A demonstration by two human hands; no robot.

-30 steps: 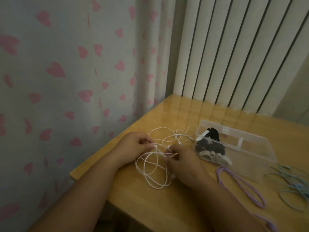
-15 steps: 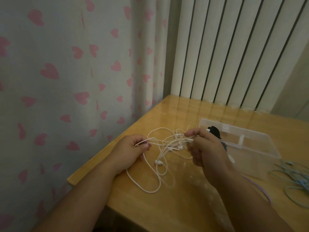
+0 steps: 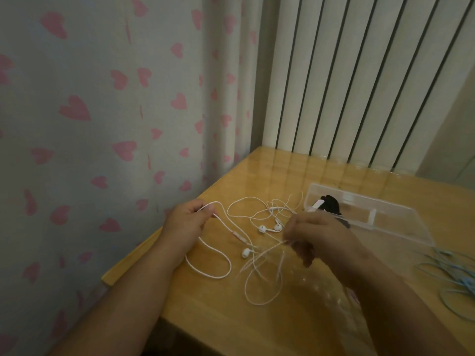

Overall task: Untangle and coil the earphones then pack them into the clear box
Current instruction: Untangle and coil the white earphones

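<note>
Hands from the head view: we see our left hand [image 3: 186, 222] near the left edge of the glossy wooden table [image 3: 218, 319], fingers curled, pinching a strand of the tangled white wired earphones [image 3: 262, 229]. Our right hand [image 3: 323, 237] is raised and blurred, its fingers curled round other strands. Loops and buds sprawl on the table between them. The clear rectangular plastic box [image 3: 390, 224] lies just beyond the right hand, with a black bundle [image 3: 331, 202] inside.
</note>
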